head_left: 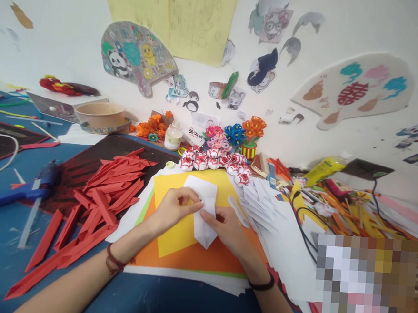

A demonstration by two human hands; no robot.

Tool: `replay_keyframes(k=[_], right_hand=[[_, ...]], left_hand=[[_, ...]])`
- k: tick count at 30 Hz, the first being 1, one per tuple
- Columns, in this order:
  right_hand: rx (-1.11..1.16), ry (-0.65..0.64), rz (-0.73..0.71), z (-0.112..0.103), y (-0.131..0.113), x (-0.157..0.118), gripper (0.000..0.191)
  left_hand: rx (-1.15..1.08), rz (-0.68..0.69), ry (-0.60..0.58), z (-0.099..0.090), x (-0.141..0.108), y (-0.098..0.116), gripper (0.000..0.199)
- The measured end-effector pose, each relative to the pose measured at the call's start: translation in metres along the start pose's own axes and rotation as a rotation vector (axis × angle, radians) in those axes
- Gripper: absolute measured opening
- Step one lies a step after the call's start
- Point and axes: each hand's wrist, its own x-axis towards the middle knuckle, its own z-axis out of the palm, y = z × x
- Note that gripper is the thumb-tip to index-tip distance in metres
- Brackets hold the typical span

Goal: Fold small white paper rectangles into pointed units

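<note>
A folded white paper (204, 227) with a pointed lower end lies over yellow paper (173, 235) and orange paper (194, 260). My left hand (178, 207) pinches the white paper near its middle, thumb and index finger together. From the right, my right hand (227, 224) grips the same paper's right edge, its thumb on top and its other fingers curled, partly hidden. The two thumbs are close to each other. Narrow folded white strips (263, 203) are piled to the right of my right hand.
Red folded strips (109, 192) are heaped at the left, beside a blue glue gun (35, 189). Red-and-white paper pieces (214, 161), a small bottle (173, 137) and paper flowers (234, 135) stand behind the sheets. A black cable (304, 220) and scraps lie at the right.
</note>
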Motion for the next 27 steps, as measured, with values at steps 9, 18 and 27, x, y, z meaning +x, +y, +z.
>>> replay_keyframes(k=[9, 18, 27], right_hand=[[0.04, 0.009, -0.015, -0.0009, -0.0028, -0.0023, 0.04], [0.051, -0.024, 0.003, -0.001, -0.0038, -0.0027, 0.039], [0.039, 0.007, 0.027, 0.0001, -0.0047, -0.0043, 0.043]], left_hand=[[0.078, 0.024, -0.078, -0.0019, 0.0008, -0.0005, 0.022], [0.15, 0.093, -0.039, 0.0013, -0.0029, 0.0012, 0.029], [0.183, 0.071, -0.063, 0.0058, -0.006, -0.0009, 0.038]])
